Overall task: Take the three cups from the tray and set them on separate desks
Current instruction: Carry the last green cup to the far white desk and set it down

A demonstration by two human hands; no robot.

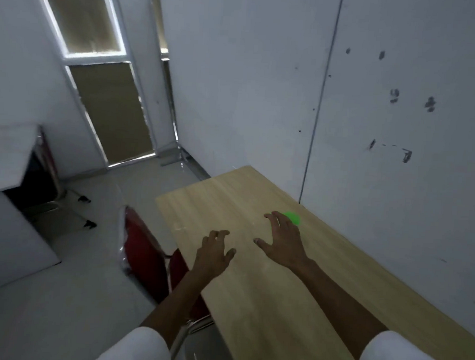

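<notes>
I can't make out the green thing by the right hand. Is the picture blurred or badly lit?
Head view: motion blur softens everything; the green thing is a smeared blob partly behind the right hand, so I cannot tell what it is. Light is dim and flat, with mild glare on the desk. Wide-angle bending tilts the walls. Left hand is blurred too.

Two bare forearms enter from the lower edge of the frame. Each upper arm is covered by a short white sleeve: left sleeve [139, 351], right sleeve [403, 359]. The left hand [213, 254] and right hand [284, 241] carry no gloves, rings or watch
</notes>
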